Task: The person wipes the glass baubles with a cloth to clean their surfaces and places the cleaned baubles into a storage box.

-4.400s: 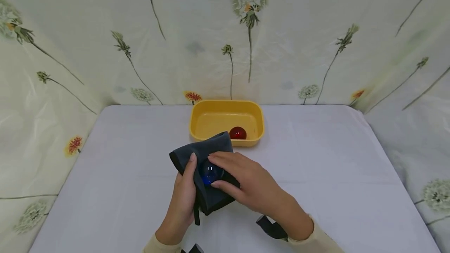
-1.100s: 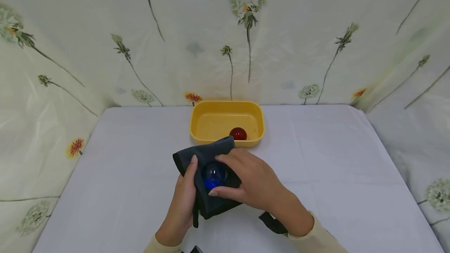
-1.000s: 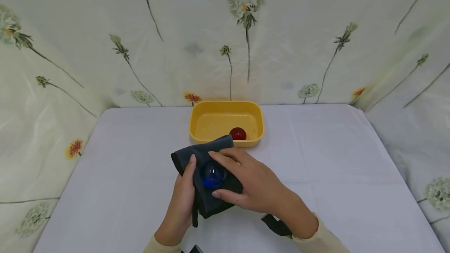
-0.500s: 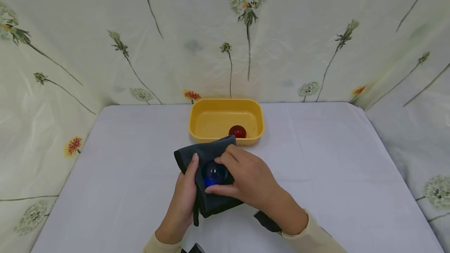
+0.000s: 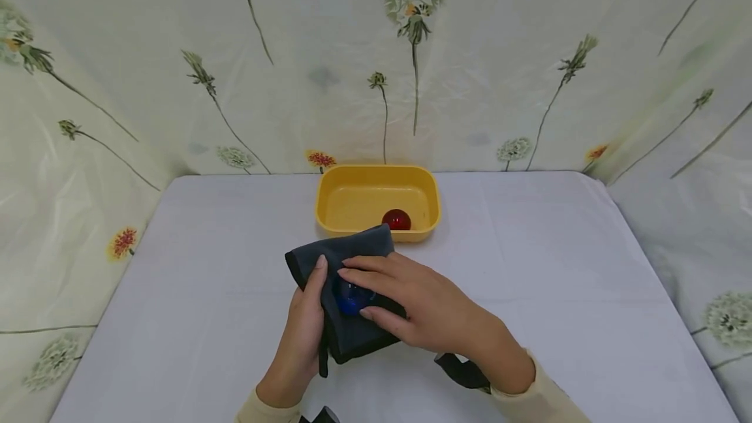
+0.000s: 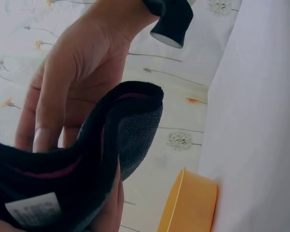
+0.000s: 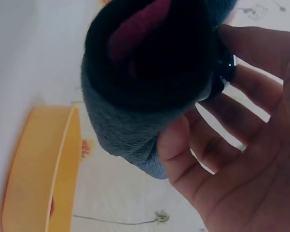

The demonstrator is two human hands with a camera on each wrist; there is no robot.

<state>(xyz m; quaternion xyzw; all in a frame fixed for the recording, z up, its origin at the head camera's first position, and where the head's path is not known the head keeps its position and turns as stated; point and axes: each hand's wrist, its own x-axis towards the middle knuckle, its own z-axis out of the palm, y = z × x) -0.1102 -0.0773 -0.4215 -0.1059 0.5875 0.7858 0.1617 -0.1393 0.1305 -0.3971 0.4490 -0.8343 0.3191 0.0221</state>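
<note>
In the head view my left hand [image 5: 302, 331] grips a folded dark grey-blue cloth [image 5: 364, 341] with black edging, thumb on its upper face. A shiny blue glass ball [image 5: 352, 302] lies against this cloth. My right hand [image 5: 423, 296] holds the ball from the right, fingers curved over its top and thumb at its lower right side. In the left wrist view, the cloth's folds [image 6: 135, 125] show a pink strip and a white label [image 6: 34, 210]. From the right wrist, the ball [image 7: 227, 67] shows only in part behind the cloth.
Behind the cloth stands a yellow tray [image 5: 346, 204] with a red ball [image 5: 396, 220] in its front right part. A white sheet [image 5: 529, 247] covers the table. Flower-printed sheeting [image 5: 470, 70] hangs at the back and sides.
My right fingers have shifted back and forth around the blue ball, now reaching farther left over it than half a second ago. The cloth has moved slightly left. Tray and red ball stay put.
</note>
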